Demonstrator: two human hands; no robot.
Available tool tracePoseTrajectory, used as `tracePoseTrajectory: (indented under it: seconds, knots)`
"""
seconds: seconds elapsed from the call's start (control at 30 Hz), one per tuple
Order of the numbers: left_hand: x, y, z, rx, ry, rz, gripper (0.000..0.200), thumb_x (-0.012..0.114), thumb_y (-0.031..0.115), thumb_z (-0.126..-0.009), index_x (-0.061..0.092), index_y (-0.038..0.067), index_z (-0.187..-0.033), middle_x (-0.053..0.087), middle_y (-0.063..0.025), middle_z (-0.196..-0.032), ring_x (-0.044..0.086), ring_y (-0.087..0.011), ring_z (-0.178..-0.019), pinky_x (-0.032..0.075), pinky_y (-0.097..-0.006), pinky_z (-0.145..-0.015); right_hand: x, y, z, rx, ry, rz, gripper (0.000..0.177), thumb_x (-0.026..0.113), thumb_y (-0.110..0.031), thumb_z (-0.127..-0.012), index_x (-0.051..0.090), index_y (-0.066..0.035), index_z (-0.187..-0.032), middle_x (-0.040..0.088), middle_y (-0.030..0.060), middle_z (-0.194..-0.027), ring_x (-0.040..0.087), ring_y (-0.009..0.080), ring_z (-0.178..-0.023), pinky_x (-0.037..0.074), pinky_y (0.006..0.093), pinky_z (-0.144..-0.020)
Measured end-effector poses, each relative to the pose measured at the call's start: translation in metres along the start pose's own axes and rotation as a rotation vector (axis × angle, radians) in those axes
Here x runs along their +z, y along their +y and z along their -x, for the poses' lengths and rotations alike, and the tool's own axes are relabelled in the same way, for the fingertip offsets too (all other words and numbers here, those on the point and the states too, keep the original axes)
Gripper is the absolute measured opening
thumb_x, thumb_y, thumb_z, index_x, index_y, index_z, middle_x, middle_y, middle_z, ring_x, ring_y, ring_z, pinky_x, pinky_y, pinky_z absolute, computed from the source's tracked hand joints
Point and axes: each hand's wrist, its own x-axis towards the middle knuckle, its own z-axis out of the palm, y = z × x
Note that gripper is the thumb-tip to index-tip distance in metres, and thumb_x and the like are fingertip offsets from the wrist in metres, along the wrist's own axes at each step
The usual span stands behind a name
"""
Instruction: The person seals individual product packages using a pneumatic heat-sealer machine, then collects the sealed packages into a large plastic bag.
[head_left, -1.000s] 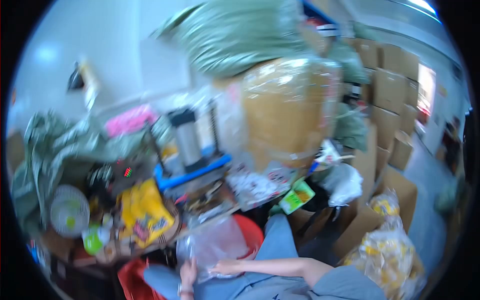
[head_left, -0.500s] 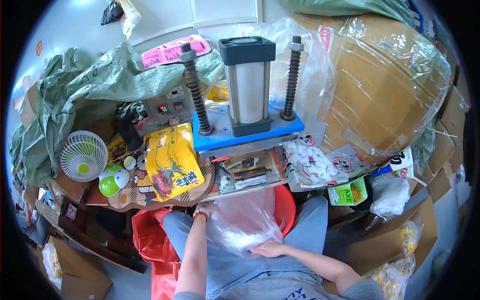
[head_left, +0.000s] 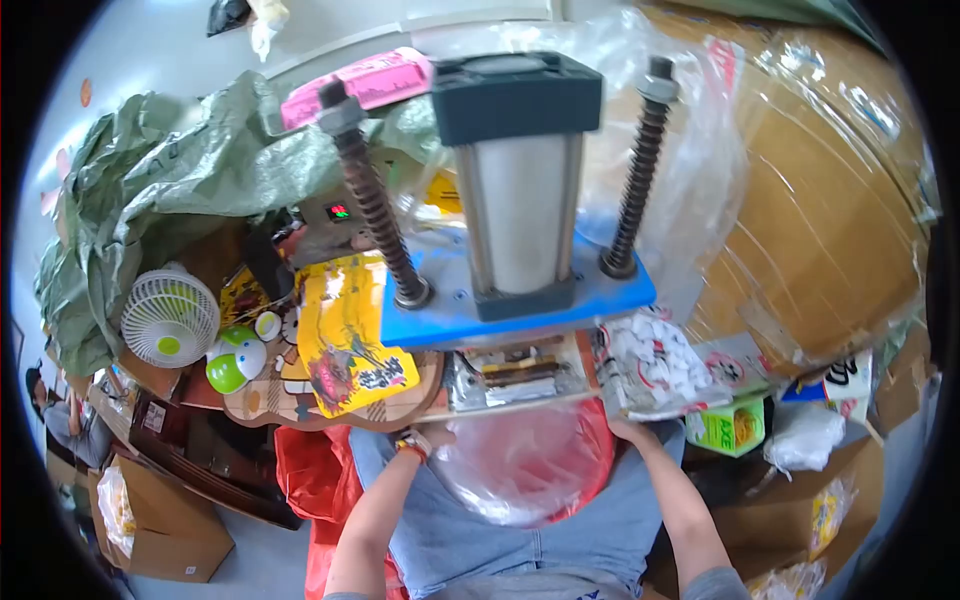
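Observation:
A red basin point(head_left: 606, 455) sits between my knees, partly under the work table's front edge. A clear plastic bag point(head_left: 510, 465) is spread inside it. At the basin's left side my left hand point(head_left: 434, 436) is closed on the bag's edge, its fingertips partly hidden. My right hand point(head_left: 630, 430) is at the right rim, close below the table edge, and its fingers are hidden. Above stands a press with a blue plate point(head_left: 520, 300), a grey cylinder point(head_left: 525, 210) and two spring posts.
A yellow printed sheet point(head_left: 350, 330) lies on a wooden board left of the press, near a small white fan point(head_left: 170, 318). White pieces point(head_left: 655, 355) fill a tray on the right. A green AXE container point(head_left: 728, 427) and a large wrapped carton point(head_left: 830, 220) are farther right.
My right hand has moved from the bag's near edge up to the basin's right rim. The bag now spreads wider across the basin. The view has shifted closer to the press.

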Motion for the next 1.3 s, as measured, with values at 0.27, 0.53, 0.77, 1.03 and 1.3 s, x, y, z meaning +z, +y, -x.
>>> tracePoseTrajectory:
  seconds: [0.27, 0.53, 0.77, 1.03, 1.3]
  knots:
    - [0.071, -0.048, -0.049, 0.176, 0.227, 0.367, 0.064, 0.053, 0.039, -0.091, 0.039, 0.007, -0.144, 0.036, -0.0161, -0.153, 0.03, -0.0327, -0.143, 0.022, -0.0445, -0.12, -0.021, -0.044, -0.04, 0.109, 0.11, 0.029, 0.045, 0.062, -0.037, -0.087, 0.062, -0.002, -0.115, 0.065, 0.0193, -0.115, 0.059, 0.0422, -0.107, 0.045, 0.0505, -0.095]
    - [0.089, 0.016, -0.061, -0.197, 0.355, -0.026, 0.035, 0.057, 0.039, -0.089, 0.061, 0.008, -0.104, 0.057, -0.0155, -0.104, 0.054, -0.0336, -0.095, 0.041, -0.0464, -0.083, -0.014, -0.02, -0.056, 0.23, 0.088, -0.023, 0.04, 0.066, -0.029, -0.085, 0.062, -0.001, -0.113, 0.064, 0.0208, -0.111, 0.059, 0.0421, -0.106, 0.044, 0.0513, -0.096]
    - [-0.042, 0.135, 0.133, 0.102, 0.43, 0.291, 0.025, 0.064, 0.028, -0.083, 0.072, 0.007, -0.074, 0.069, -0.0159, -0.073, 0.069, -0.0305, -0.066, 0.054, -0.0439, -0.06, -0.074, -0.096, -0.051, 0.457, 0.263, -0.404, 0.037, 0.069, -0.022, -0.083, 0.061, 0.0, -0.112, 0.064, 0.0221, -0.107, 0.059, 0.042, -0.106, 0.044, 0.0519, -0.096]
    - [-0.238, -0.056, 0.089, 0.031, 1.07, 0.919, 0.053, 0.049, 0.036, -0.103, 0.043, -0.001, -0.139, 0.053, -0.0107, -0.128, 0.051, -0.0205, -0.117, 0.039, -0.0299, -0.099, -0.163, -0.346, -0.121, -0.185, 0.237, -0.927, 0.081, 0.084, -0.025, -0.072, 0.04, 0.003, -0.134, 0.043, 0.0289, -0.134, 0.044, 0.0451, -0.125, 0.037, 0.0521, -0.105]
    - [-0.282, -0.095, 0.012, -0.134, 0.59, 1.372, 0.081, 0.036, 0.063, -0.098, 0.025, 0.005, -0.153, 0.037, -0.0082, -0.153, 0.04, -0.0212, -0.136, 0.033, -0.0313, -0.11, -0.146, -0.371, -0.278, 0.225, -0.136, -0.925, 0.141, 0.09, -0.043, -0.058, -0.005, 0.003, -0.151, 0.007, 0.0308, -0.157, 0.011, 0.0434, -0.147, 0.017, 0.0494, -0.118]
